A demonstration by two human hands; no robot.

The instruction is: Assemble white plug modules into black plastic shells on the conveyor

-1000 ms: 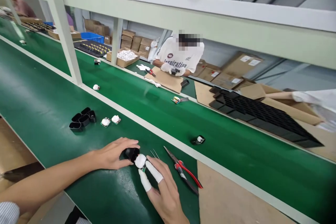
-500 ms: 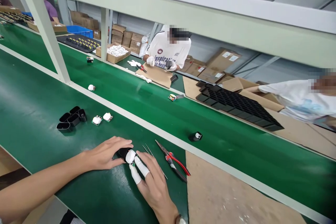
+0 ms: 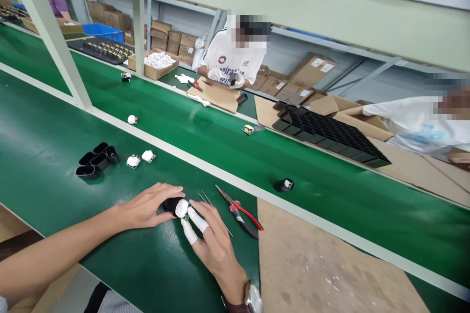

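Head view: white-topped board [image 3: 181, 209] has neared black case [image 3: 171, 205]; watch [image 3: 253, 297] emerges.

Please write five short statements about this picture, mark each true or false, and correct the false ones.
1. The left hand holds a black housing. True.
2. The right hand is empty. False: it holds a white-topped circuit board.
3. The near long-nose pliers lie apart from both hands. True.
4. Every right finger is bare. False: two wear white finger cots.
5. The wristwatch is on the left wrist. False: the steel wristwatch is on the right.
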